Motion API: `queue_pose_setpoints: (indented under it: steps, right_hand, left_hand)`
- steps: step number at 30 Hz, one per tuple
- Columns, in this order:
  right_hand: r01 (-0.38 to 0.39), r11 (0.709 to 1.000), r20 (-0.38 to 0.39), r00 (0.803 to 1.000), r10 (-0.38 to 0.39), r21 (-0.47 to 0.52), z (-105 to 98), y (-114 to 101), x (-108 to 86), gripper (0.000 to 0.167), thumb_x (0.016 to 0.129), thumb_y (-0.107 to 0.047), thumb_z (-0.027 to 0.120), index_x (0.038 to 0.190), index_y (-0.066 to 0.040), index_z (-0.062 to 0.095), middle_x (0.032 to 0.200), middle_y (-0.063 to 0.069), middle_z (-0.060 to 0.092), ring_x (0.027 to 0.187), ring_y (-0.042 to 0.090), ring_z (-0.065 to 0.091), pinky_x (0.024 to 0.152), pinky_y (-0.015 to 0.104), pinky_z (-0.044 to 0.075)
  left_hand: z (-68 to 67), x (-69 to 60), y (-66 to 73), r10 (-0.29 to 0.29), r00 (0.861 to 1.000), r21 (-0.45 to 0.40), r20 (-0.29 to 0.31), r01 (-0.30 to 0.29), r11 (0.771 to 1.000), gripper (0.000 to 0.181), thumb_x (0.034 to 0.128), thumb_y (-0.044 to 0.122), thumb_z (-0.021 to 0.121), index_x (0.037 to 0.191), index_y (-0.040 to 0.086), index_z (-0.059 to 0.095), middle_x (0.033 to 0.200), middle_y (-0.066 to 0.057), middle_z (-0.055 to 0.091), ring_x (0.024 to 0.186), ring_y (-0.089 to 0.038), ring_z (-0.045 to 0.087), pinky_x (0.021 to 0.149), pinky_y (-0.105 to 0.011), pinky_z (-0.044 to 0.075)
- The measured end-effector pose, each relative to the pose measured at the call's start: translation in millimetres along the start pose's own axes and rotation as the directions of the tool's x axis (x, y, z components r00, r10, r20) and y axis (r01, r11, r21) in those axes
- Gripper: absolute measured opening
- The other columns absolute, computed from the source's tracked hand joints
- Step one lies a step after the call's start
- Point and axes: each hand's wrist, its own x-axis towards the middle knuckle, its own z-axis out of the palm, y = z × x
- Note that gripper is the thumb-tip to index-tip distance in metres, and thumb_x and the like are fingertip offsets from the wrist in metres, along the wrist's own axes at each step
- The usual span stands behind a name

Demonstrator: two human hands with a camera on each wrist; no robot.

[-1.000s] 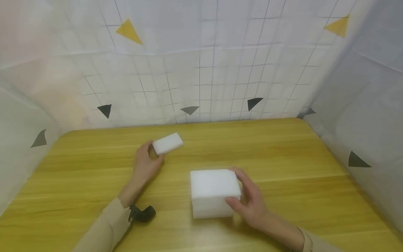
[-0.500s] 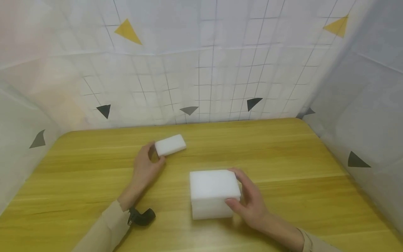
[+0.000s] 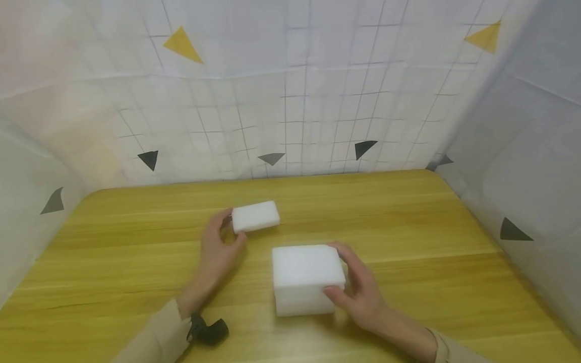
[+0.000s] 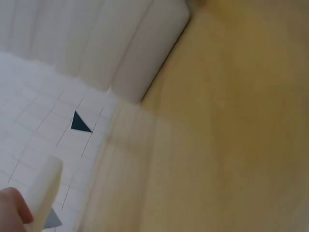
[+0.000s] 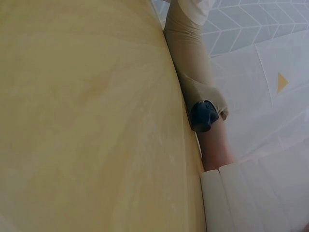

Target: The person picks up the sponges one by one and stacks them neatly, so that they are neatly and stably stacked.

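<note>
My left hand (image 3: 220,252) pinches a flat white sponge block (image 3: 255,217) by its left end, thumb on the near side. In the left wrist view a fingertip (image 4: 12,210) lies against that block (image 4: 46,188), which appears raised off the table. Nearer to me stands a stack of white sponge blocks (image 3: 308,267); its layers show in the left wrist view. My right hand (image 3: 363,297) grips the stack's right side, thumb on the near face and a finger at the far corner. The stack (image 5: 256,188) also shows in the right wrist view.
The wooden table (image 3: 431,227) has white patterned sheeting (image 3: 299,101) behind it and at both sides. A black wrist camera (image 3: 209,330) sticks out from the left sleeve, close above the table.
My left hand has carried the single sponge block to the right and a little nearer to me, closer to the stack. The right hand and the stack stay in place.
</note>
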Motion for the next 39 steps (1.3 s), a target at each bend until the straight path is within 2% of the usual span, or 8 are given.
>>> queue_pose_setpoints:
  steps: [4, 10, 14, 17, 22, 27, 32, 39]
  right_hand:
    - [0.016, 1.0, -0.003, 1.0, -0.016, -0.005, 1, 1, 0.3, 0.06, 0.089, -0.013, 0.074, 0.134, 0.015, 0.045, 0.127, 0.017, 0.059, 0.114, 0.019, 0.055, 0.097, 0.024, 0.048]
    - [0.01, 1.0, -0.005, 1.0, -0.01, -0.011, 1, 1, 0.2, 0.06, 0.089, -0.013, 0.074, 0.134, 0.015, 0.045, 0.127, 0.017, 0.059, 0.115, 0.019, 0.056, 0.099, 0.024, 0.047]
    - [-0.002, 1.0, -0.003, 1.0, 0.002, -0.021, 1, 0, -0.1, 0.06, 0.089, -0.013, 0.074, 0.134, 0.015, 0.046, 0.127, 0.016, 0.059, 0.115, 0.018, 0.056, 0.1, 0.024, 0.047]
    - [-0.009, 1.0, -0.005, 1.0, 0.008, -0.028, 0, 1, -0.4, 0.06, 0.089, -0.013, 0.074, 0.134, 0.014, 0.046, 0.127, 0.016, 0.06, 0.114, 0.018, 0.056, 0.1, 0.024, 0.047]
    - [-0.005, 1.0, -0.007, 1.0, 0.005, -0.022, 1, 1, -0.6, 0.06, 0.089, -0.013, 0.074, 0.134, 0.014, 0.046, 0.126, 0.017, 0.06, 0.114, 0.019, 0.056, 0.099, 0.024, 0.047]
    - [-0.017, 0.999, -0.006, 1.0, 0.017, -0.028, 0, 1, -0.3, 0.059, 0.089, -0.013, 0.073, 0.135, 0.014, 0.046, 0.127, 0.016, 0.06, 0.114, 0.019, 0.056, 0.1, 0.024, 0.046]
    - [-0.032, 0.999, 0.003, 0.999, 0.032, -0.035, -1, -1, 0.7, 0.059, 0.089, -0.011, 0.074, 0.135, 0.013, 0.046, 0.126, 0.015, 0.06, 0.113, 0.018, 0.057, 0.101, 0.024, 0.046]
    - [-0.035, 0.999, 0.008, 0.999, 0.035, -0.041, 0, -3, 2.5, 0.058, 0.089, -0.011, 0.074, 0.135, 0.012, 0.046, 0.125, 0.015, 0.06, 0.112, 0.018, 0.056, 0.1, 0.023, 0.046]
  left_hand:
    - [5.7, -9.7, 4.6, 0.107, 0.993, -0.057, -0.059, -0.11, 0.992, 0.056, 0.0831, 0.003, 0.071, 0.136, 0.007, 0.055, 0.129, -0.009, 0.06, 0.118, -0.024, 0.057, 0.108, -0.045, 0.044]
    - [14.1, -23.0, 12.4, 0.29, 0.946, -0.109, -0.141, -0.306, 0.946, 0.055, 0.0833, -0.001, 0.068, 0.136, 0.007, 0.057, 0.128, -0.011, 0.061, 0.116, -0.02, 0.057, 0.106, -0.031, 0.045]
    - [20.1, -27.5, 19.4, 0.419, 0.883, -0.165, -0.21, -0.454, 0.875, 0.053, 0.0826, -0.002, 0.064, 0.135, -0.001, 0.056, 0.128, -0.019, 0.059, 0.117, -0.019, 0.056, 0.108, -0.026, 0.043]
    - [23.8, -27.7, 23.7, 0.511, 0.816, -0.215, -0.272, -0.569, 0.794, 0.052, 0.0814, -0.003, 0.061, 0.133, -0.011, 0.054, 0.125, -0.028, 0.057, 0.117, -0.021, 0.055, 0.107, -0.028, 0.045]
    - [27.6, -26.4, 28.6, 0.56, 0.746, -0.27, -0.36, -0.658, 0.703, 0.051, 0.0807, 0.0, 0.059, 0.127, -0.021, 0.051, 0.12, -0.032, 0.055, 0.116, -0.02, 0.055, 0.103, -0.029, 0.047]
    - [33.7, -27.7, 32.3, 0.581, 0.68, -0.275, -0.447, -0.723, 0.634, 0.048, 0.088, 0.008, 0.059, 0.121, -0.025, 0.05, 0.117, -0.03, 0.056, 0.114, -0.023, 0.054, 0.1, -0.03, 0.047]
    - [37.7, -33.8, 38.9, 0.563, 0.671, -0.314, -0.482, -0.733, 0.604, 0.051, 0.095, 0.017, 0.059, 0.124, -0.025, 0.049, 0.124, -0.02, 0.055, 0.115, -0.023, 0.051, 0.101, -0.03, 0.044]
    - [38.2, -38.4, 52.1, 0.553, 0.663, -0.386, -0.504, -0.746, 0.543, 0.048, 0.0986, 0.013, 0.055, 0.131, -0.022, 0.046, 0.129, -0.019, 0.051, 0.117, -0.024, 0.048, 0.095, -0.025, 0.048]
